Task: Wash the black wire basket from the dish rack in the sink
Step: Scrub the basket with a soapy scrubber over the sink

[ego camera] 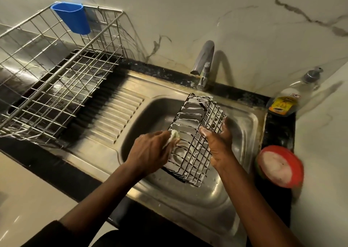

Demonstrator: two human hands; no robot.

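We are gripping the foamy basket [194, 133] (over the sink [154, 118]) with our right hand [219, 145], left hand [150, 150] pinching a sponge [174, 136].

A blue plastic cup [72, 17] hangs at eleven o'clock. A curved chrome tap [204, 62] stands at twelve. A clear pump bottle with a yellow label [288, 98] sits at two, and a round red tub of white paste [279, 166] at four.

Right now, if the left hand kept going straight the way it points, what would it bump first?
The black wire basket. The left hand points toward it, and its sponge seems to touch the soapy wires, though depth is unclear.
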